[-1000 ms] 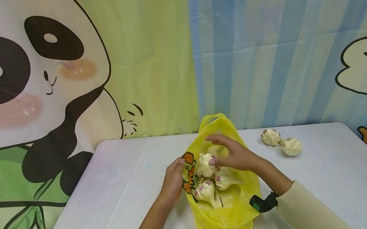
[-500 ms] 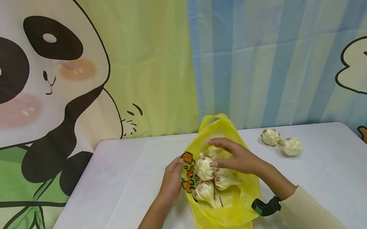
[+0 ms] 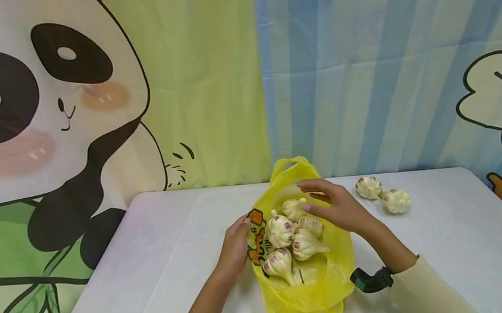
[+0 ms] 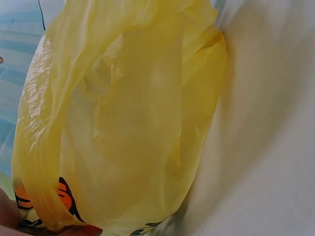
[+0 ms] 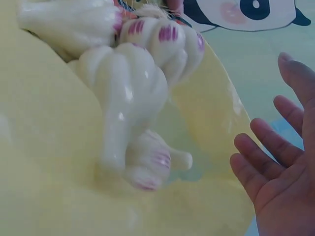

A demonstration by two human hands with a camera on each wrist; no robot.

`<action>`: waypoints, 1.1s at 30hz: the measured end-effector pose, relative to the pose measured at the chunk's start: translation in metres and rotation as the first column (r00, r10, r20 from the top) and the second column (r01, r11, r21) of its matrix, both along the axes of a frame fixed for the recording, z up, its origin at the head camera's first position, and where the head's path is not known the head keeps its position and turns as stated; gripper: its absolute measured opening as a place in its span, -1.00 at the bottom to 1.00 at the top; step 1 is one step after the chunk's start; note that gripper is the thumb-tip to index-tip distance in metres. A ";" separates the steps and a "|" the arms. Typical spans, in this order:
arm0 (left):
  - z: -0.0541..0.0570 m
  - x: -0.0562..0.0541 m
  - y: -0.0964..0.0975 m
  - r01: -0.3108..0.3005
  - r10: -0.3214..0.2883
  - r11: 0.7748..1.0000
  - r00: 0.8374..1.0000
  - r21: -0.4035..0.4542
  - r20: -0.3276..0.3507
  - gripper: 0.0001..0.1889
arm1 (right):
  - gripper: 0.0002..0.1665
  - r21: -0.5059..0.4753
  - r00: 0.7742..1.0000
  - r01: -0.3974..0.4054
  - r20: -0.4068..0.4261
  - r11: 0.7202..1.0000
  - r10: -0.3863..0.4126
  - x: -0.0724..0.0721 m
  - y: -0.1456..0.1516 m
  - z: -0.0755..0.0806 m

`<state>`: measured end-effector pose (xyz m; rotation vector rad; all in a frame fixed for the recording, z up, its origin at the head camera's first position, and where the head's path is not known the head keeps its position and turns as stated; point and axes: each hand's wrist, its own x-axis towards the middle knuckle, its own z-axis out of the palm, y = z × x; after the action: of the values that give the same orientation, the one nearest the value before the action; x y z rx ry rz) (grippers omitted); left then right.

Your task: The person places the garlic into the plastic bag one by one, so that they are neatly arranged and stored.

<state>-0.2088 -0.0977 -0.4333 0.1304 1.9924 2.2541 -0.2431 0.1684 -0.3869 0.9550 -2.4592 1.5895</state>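
Note:
A yellow plastic bag (image 3: 312,298) with an orange cartoon print lies on the table, its mouth spread. Several white garlic bulbs (image 3: 280,230) with purple marks are inside it. My left hand (image 3: 234,249) pinches the bag's left edge; in the left wrist view the yellow plastic (image 4: 142,118) hides most of that hand. Over the bag's right side is my right hand (image 3: 340,211), fingers spread and nothing in them. The right wrist view shows its open palm (image 5: 280,182) beside the bulbs (image 5: 123,83), apart from them.
Two more garlic bulbs, one farther back (image 3: 368,187) and one nearer (image 3: 396,201), lie side by side on the white table (image 3: 445,246) right of the bag. A curtain (image 3: 199,87) with a printed panda hangs right behind the table's back edge.
My right hand has drawn back to the right, away from the bulbs it was over, uncovering those at the back and right. The left hand stays at the bag's edge.

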 end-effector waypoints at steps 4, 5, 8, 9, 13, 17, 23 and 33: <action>0.000 0.000 -0.001 -0.003 0.003 1.000 1.000 -0.007 0.003 -0.50 | -0.52 -0.028 0.998 0.060 -0.010 0.998 -0.060 0.001 0.010 0.001; 0.000 0.000 -0.001 -0.006 0.006 1.000 1.000 -0.012 0.004 -0.49 | -0.53 -0.040 0.997 0.071 -0.012 0.997 -0.071 0.001 0.013 0.001; 0.000 0.001 -0.001 -0.011 0.011 1.000 1.000 -0.016 0.006 -0.48 | -0.57 -0.084 0.995 0.090 -0.028 0.992 -0.093 0.000 0.020 0.000; 0.000 0.001 -0.001 -0.010 0.010 1.000 1.000 -0.015 0.005 -0.48 | -0.58 -0.102 0.995 0.093 -0.031 0.990 -0.096 0.000 0.021 0.000; -0.002 0.000 -0.002 -0.011 0.011 1.000 1.000 -0.021 0.004 -0.48 | -0.62 -0.168 0.992 0.106 -0.043 0.980 -0.115 -0.001 0.029 -0.002; -0.003 -0.001 -0.002 0.000 0.000 1.000 1.000 -0.012 0.003 -0.49 | -0.63 -0.175 0.985 0.158 -0.047 0.972 -0.168 0.000 0.035 -0.004; -0.003 -0.001 -0.001 0.010 -0.010 1.000 1.000 -0.001 -0.009 -0.51 | -0.63 -0.189 0.980 0.177 -0.062 0.966 -0.191 0.002 0.043 -0.006; -0.002 0.000 0.000 0.000 0.000 1.000 1.000 -0.011 0.000 -0.48 | -0.63 -0.222 0.965 0.246 -0.036 0.944 -0.260 0.002 0.059 -0.016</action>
<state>-0.2086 -0.0973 -0.4357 0.1295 2.0042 2.2435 -0.2410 0.2275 -0.4030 0.6195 -2.2023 1.6624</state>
